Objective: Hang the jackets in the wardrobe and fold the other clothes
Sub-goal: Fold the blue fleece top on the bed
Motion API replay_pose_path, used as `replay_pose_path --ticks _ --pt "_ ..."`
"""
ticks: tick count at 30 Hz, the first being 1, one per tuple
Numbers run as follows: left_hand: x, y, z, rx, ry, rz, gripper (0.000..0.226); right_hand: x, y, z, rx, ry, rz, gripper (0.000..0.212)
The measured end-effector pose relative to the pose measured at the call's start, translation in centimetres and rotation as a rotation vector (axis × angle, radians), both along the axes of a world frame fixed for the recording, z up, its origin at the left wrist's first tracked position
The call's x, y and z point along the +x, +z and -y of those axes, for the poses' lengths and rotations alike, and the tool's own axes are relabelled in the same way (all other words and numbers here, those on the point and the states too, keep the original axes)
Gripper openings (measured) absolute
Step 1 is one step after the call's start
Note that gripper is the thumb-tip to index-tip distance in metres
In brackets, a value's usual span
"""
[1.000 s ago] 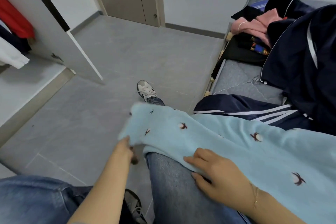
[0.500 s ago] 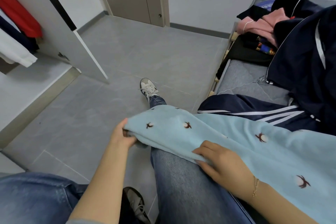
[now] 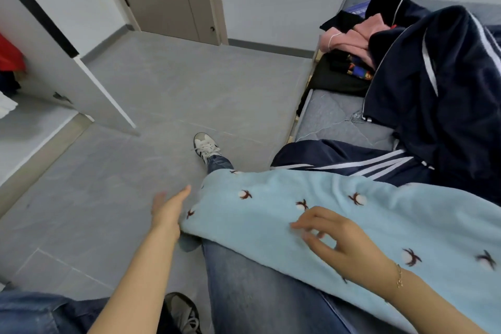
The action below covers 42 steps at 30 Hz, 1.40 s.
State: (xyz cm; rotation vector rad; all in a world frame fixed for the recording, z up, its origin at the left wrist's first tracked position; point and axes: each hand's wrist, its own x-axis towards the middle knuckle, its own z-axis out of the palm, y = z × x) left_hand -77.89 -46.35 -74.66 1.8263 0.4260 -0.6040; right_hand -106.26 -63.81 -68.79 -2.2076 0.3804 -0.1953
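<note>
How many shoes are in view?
2: one white sneaker on the floor ahead, beyond the blue garment; one dark shoe at the bottom edge, partly hidden.

Your grey mattress (image 3: pixel 332 119) runs along the right side of the scene, with the grey tiled floor (image 3: pixel 173 89) to its left. On its far end you have a heap: a pink garment (image 3: pixel 347 42) over black clothes (image 3: pixel 336 76), one with a colourful print. A dark navy jacket (image 3: pixel 444 95) with white piping lies to the right of that heap. Nearer, navy trousers (image 3: pixel 339 154) with white stripes lie flat, their end at the mattress's left edge. Your white sneaker (image 3: pixel 205 147) rests on the floor.
</note>
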Motion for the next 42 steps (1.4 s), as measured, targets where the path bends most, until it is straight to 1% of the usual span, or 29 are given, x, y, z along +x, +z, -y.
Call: replay_pose_path --ticks 2,4,5,7,9,11,12,13,15,16,17,18,20,21,23,24,25,27,29,31,32,33,34,35,36,37,39,40,42 --pt "-1.8 1.6 3.0 0.156 -0.352 0.258 0.052 -1.7 -0.1 2.5 -0.029 -0.108 -0.035 0.022" --pt "-3.5 3.0 6.5 0.26 -0.651 0.433 0.042 -3.4 -0.2 5.1 -0.048 -0.198 -0.062 0.023" --pt "-4.3 3.5 8.4 0.276 -0.777 0.497 0.038 -4.2 -0.3 6.4 -0.07 -0.236 -0.067 0.023" --pt "-6.5 4.2 12.4 0.205 -1.031 0.55 0.032 -5.9 -0.4 8.7 -0.167 -0.307 -0.083 0.022" --pt "-9.3 4.4 16.2 0.114 -1.302 0.571 0.034 -7.4 -0.5 11.3 -0.301 -0.379 -0.102 0.023" --pt "-12.0 4.1 19.3 0.148 -1.525 0.631 0.046 -8.8 -0.6 13.8 -0.391 -0.451 -0.151 0.031" --pt "-12.9 3.9 20.6 0.204 -1.601 0.65 0.054 -9.4 -0.7 14.9 -0.416 -0.472 -0.213 0.038" --pt "-13.5 3.7 21.6 0.273 -1.651 0.662 0.06 -9.9 -0.9 15.8 -0.426 -0.477 -0.323 0.047" --pt "-14.3 3.2 23.1 0.395 -1.698 0.698 0.062 -10.9 -1.1 17.8 -0.448 -0.428 -0.608 0.06" --pt "-14.2 3.1 23.1 0.414 -1.693 0.717 0.056 -10.9 -1.2 18.4 -0.463 -0.387 -0.676 0.058" --pt "-14.2 3.2 22.9 0.392 -1.679 0.738 0.047 -10.9 -1.2 18.6 -0.48 -0.367 -0.668 0.05" --pt "-14.3 3.3 22.8 0.345 -1.659 0.779 0.039 -11.0 -1.2 18.7 -0.486 -0.369 -0.592 0.04" --pt "-14.7 3.4 22.0 0.22 -1.65 0.898 0.027 -11.6 -1.4 18.2 -0.482 -0.371 -0.349 0.023" --pt "-14.8 3.5 21.3 0.152 -1.687 0.914 0.023 -12.1 -1.7 17.5 -0.506 -0.348 -0.231 0.019" --pt "-15.0 3.4 19.8 0.074 -1.843 0.866 0.021 -13.6 -2.7 15.8 -0.615 -0.292 -0.066 0.008" --pt "-15.2 3.3 19.1 0.074 -1.93 0.852 0.021 -14.5 -3.2 14.9 -0.657 -0.267 -0.02 0.004" --pt "-15.4 3.1 18.6 0.08 -1.998 0.855 0.02 -15.3 -3.8 14.1 -0.681 -0.251 0.003 0.005" --pt "-15.8 2.9 18.3 0.057 -2.045 0.858 0.018 -16.5 -4.6 13.1 -0.671 -0.245 -0.004 0.011" --pt "-16.4 2.9 18.7 0.014 -2.024 0.78 0.019 -17.0 -4.9 12.7 -0.618 -0.24 -0.043 0.019" --pt "-17.3 2.9 19.2 -0.026 -1.973 0.611 0.02 -17.3 -4.7 12.5 -0.552 -0.234 -0.039 0.018" --pt "-17.9 2.8 19.5 -0.046 -1.942 0.506 0.026 -17.4 -4.5 12.4 -0.517 -0.234 -0.016 0.017" --pt "-18.7 2.7 20.0 -0.053 -1.916 0.401 0.031 -17.6 -4.3 12.3 -0.479 -0.239 0.013 0.019" --pt "-19.5 2.6 20.5 -0.023 -1.909 0.334 0.032 -17.8 -4.2 12.3 -0.446 -0.257 0.044 0.024" --pt "-20.4 2.4 21.3 0.032 -1.92 0.325 0.03 -17.9 -4.0 12.3 -0.422 -0.297 0.072 0.03" --pt "-21.3 2.3 22.2 0.098 -1.935 0.347 0.034 -18.0 -3.9 12.5 -0.412 -0.359 0.097 0.033" --pt "-22.2 2.3 23.0 0.147 -1.934 0.349 0.043 -18.1 -3.8 12.8 -0.418 -0.434 0.11 0.033" --pt "-23.9 2.6 24.4 0.159 -1.905 0.233 0.05 -18.6 -4.0 13.7 -0.426 -0.583 0.088 0.029" --pt "-24.6 2.7 24.9 0.138 -1.901 0.177 0.047 -19.0 -4.1 14.1 -0.407 -0.645 0.06 0.028" --pt "-25.8 2.5 25.5 0.033 -1.862 0.051 0.03 -20.3 -4.7 14.5 -0.379 -0.72 -0.02 0.032"
